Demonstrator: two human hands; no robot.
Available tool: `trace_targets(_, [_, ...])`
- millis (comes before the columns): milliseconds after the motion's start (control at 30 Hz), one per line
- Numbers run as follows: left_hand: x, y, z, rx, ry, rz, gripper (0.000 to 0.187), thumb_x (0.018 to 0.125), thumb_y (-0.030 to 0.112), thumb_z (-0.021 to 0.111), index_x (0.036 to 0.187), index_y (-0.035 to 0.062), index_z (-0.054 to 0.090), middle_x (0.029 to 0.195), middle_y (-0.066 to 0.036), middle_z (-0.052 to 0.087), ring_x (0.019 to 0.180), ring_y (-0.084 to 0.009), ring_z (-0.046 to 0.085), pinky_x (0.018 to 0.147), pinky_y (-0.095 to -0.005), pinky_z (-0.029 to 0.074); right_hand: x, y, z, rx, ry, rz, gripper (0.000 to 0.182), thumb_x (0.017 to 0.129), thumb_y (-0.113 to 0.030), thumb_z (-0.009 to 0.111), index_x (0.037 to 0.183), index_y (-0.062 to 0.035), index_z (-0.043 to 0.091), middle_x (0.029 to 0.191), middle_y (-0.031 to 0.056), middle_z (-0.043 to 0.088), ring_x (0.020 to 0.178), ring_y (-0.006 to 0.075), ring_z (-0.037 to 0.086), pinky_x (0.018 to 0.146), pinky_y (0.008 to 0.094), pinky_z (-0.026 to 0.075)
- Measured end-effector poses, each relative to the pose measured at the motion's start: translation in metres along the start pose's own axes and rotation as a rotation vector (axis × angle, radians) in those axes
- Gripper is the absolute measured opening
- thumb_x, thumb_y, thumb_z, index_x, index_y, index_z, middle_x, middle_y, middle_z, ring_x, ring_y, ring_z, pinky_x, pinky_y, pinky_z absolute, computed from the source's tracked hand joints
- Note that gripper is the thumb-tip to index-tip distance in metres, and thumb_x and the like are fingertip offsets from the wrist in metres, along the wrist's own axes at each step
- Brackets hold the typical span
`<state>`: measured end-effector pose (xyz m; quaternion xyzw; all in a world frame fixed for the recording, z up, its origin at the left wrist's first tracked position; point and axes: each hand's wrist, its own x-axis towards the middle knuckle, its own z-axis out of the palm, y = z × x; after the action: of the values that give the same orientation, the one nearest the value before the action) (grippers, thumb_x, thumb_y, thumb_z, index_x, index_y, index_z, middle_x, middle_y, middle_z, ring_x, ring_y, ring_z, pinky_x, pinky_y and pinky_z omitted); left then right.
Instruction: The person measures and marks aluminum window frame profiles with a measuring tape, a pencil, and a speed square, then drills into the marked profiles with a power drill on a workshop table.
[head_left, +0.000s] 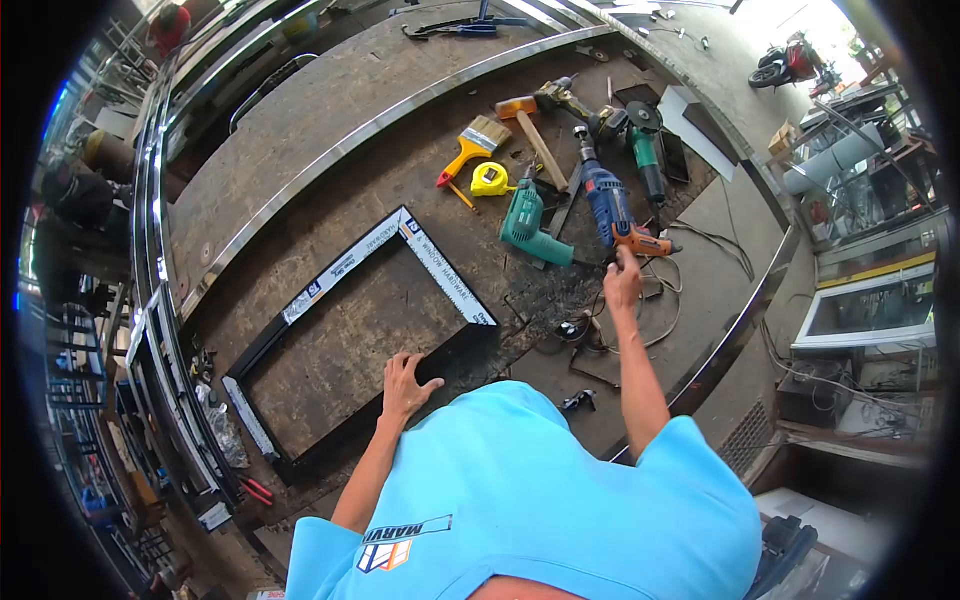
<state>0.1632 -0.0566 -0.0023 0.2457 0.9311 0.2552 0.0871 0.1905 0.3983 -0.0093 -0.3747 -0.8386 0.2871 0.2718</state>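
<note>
My left hand [407,388] rests with its fingers spread on the near side of a black rectangular frame [345,262], which lies flat and has printed film on parts of it. To the right, my right hand [622,282] is closed at the handle end of a blue drill [607,203] with an orange part. Left of that drill lies a green drill [533,225]. Beyond it are a yellow tape measure [490,180], a paintbrush [473,148], a pencil [463,197] and an orange-headed mallet [535,135]. A green angle grinder [645,150] lies at the upper right.
The worktable [330,130] has a raised metal strip [330,150] across it. Cables [680,290] trail near my right forearm. Red-handled pliers [257,491] lie at the lower left. A person in red [170,25] is far back left; a motorcycle [790,62] stands behind right.
</note>
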Motion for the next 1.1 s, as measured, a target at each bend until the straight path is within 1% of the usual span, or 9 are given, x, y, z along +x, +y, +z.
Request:
trace_targets(67, [0.001,-0.004,0.004,-0.022,0.051,-0.013,0.063,0.067,0.045,0.078,0.111,0.005,0.059,0.11,-0.016,0.049,0.106,-0.0349,0.047,0.093,-0.0461,0.041,0.054,0.029,-0.001,-0.277,-0.046,-0.292,0.069,0.068,0.004,0.059,0.134,-0.0058,0.041,0.126,0.0225,0.05,0.12,0.0381,0.046,0.102,0.0446,0.037])
trace_targets(167, [0.001,-0.007,0.012,-0.031,0.128,-0.032,0.068,0.066,0.053,0.078,0.111,0.0076,0.058,0.11,-0.016,0.049,0.105,-0.0354,0.047,0.092,-0.0473,0.041,0.092,0.044,-0.011,-0.538,-0.325,-0.34,0.082,0.064,0.001,0.06,0.14,-0.0082,0.031,0.124,0.0211,0.049,0.117,0.0396,0.047,0.101,0.0452,0.038])
trace_targets(200, [0.001,-0.008,0.014,-0.014,0.14,-0.027,0.068,0.066,0.054,0.077,0.112,0.0077,0.057,0.109,-0.016,0.049,0.105,-0.035,0.047,0.092,-0.0474,0.041,0.107,0.074,-0.001,-0.55,-0.403,-0.378,0.096,0.061,-0.006,0.065,0.145,-0.0134,0.019,0.127,0.0211,0.045,0.114,0.0416,0.049,0.099,0.0488,0.038])
trace_targets(300, [0.0,-0.012,0.019,0.008,0.152,-0.031,0.068,0.066,0.056,0.076,0.111,0.0078,0.057,0.109,-0.016,0.049,0.104,-0.0343,0.047,0.092,-0.0476,0.041,0.122,0.064,-0.013,-0.539,-0.601,-0.263,0.097,0.062,-0.005,0.064,0.147,-0.0143,0.018,0.124,0.0219,0.046,0.111,0.0425,0.05,0.094,0.0495,0.042])
trace_targets(567, [0.0,-0.014,0.02,0.096,0.167,0.036,0.067,0.07,0.056,0.072,0.112,0.0057,0.055,0.107,-0.014,0.047,0.099,-0.0333,0.047,0.091,-0.0464,0.039,0.108,0.021,-0.019,-0.817,-0.533,-0.443,0.096,0.066,-0.007,0.061,0.148,-0.0139,0.012,0.112,0.0228,0.049,0.097,0.0407,0.053,0.081,0.0523,0.047])
trace_targets(767, [-0.002,-0.015,0.018,0.129,0.187,0.111,0.062,0.074,0.053,0.07,0.11,0.005,0.056,0.106,-0.014,0.047,0.097,-0.0319,0.047,0.089,-0.0457,0.038,0.108,-0.019,-0.025,-0.972,-0.507,-0.53,0.109,0.059,-0.014,0.079,0.147,-0.0143,0.016,0.108,0.017,0.053,0.088,0.0349,0.059,0.076,0.047,0.05])
trace_targets(900, [-0.003,-0.019,0.017,0.067,0.228,0.19,0.059,0.076,0.054,0.068,0.108,0.0059,0.057,0.103,-0.013,0.05,0.096,-0.032,0.048,0.087,-0.0446,0.038,0.105,-0.096,-0.05,-1.175,-0.451,-0.815,0.088,0.06,-0.015,0.079,0.138,-0.0215,0.039,0.1,0.0117,0.057,0.087,0.0297,0.061,0.068,0.0376,0.048])
trace_targets(967, [-0.005,-0.021,0.012,0.058,0.226,0.206,0.058,0.076,0.053,0.068,0.107,0.0061,0.058,0.103,-0.013,0.053,0.097,-0.0319,0.05,0.086,-0.0441,0.039,0.089,-0.131,-0.063,-1.281,-0.373,-0.86,0.068,0.071,-0.013,0.071,0.133,-0.0231,0.044,0.095,0.0114,0.06,0.081,0.0277,0.064,0.068,0.038,0.05])
trace_targets(1100, [-0.005,-0.025,0.017,-0.051,0.225,0.21,0.056,0.076,0.048,0.069,0.109,0.0048,0.059,0.105,-0.013,0.053,0.1,-0.0307,0.049,0.086,-0.0426,0.038,0.01,-0.183,-0.124,-1.26,-0.382,-0.699,0.066,0.073,-0.009,0.065,0.134,-0.0196,0.044,0.092,0.0155,0.064,0.077,0.0303,0.068,0.064,0.0389,0.055])
